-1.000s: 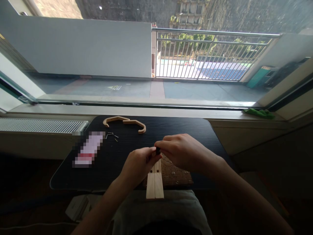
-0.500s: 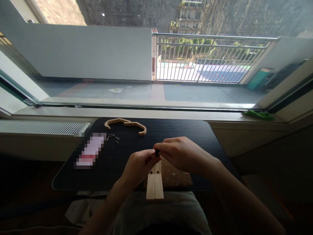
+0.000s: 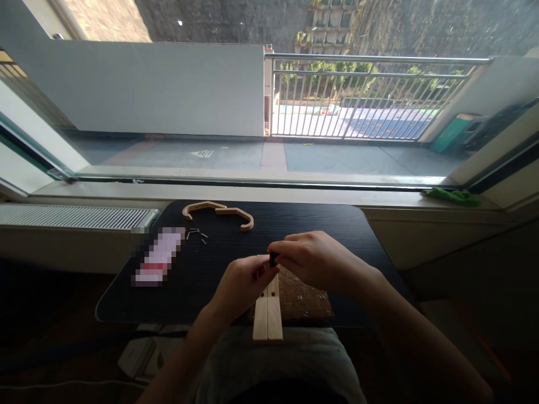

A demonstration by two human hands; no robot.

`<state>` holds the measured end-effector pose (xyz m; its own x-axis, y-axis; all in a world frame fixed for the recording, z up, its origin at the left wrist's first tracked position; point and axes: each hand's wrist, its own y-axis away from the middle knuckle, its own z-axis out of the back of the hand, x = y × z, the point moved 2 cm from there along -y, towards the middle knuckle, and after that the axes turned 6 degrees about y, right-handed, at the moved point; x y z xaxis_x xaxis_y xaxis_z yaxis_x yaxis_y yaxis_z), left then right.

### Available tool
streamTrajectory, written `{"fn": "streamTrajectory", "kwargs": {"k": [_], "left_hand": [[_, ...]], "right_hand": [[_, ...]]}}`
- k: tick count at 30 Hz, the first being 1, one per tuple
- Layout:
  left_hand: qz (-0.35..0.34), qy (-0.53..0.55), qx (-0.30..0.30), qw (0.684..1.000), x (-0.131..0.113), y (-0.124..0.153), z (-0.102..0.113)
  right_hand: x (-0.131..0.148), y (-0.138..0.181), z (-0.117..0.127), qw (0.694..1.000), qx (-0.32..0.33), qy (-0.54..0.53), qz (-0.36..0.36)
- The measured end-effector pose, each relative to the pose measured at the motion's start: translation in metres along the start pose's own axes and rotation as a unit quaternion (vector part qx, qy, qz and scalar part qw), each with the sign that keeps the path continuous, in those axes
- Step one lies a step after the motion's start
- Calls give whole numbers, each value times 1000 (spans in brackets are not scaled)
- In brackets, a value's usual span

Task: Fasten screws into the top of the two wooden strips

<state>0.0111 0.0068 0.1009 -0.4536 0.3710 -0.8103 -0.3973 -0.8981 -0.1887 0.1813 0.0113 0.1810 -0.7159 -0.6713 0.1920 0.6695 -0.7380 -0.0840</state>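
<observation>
2 pale wooden strips (image 3: 268, 320) are laid side by side over a brown board (image 3: 307, 300), their near ends projecting past the edge of the worktop (image 3: 223, 247). A small black piece (image 3: 273, 259) is pinched by the right hand's (image 3: 322, 259) fingertips. The left hand (image 3: 242, 280) is nearly closed beside it; what is gripped cannot be told. Loose screws (image 3: 204, 235) and 2 curved wooden pieces (image 3: 236, 212) are seen beyond. A white box (image 3: 133, 359) is placed below, its contents indiscernible.
</observation>
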Motion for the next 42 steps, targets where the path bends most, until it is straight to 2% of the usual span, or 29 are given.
{"fn": "streamTrajectory", "kwargs": {"k": [10,26,42], "left_hand": [[23,31,-38,999,10,2,-1],[1,-26,-53,998,5,-2,-3],[-6,-40,-64,997,5,-4,-3]], "right_hand": [[2,-2,3,999,8,26,-26],[5,-5,4,995,15,81,-46],[4,-5,1,997,-8,63,-49]]}}
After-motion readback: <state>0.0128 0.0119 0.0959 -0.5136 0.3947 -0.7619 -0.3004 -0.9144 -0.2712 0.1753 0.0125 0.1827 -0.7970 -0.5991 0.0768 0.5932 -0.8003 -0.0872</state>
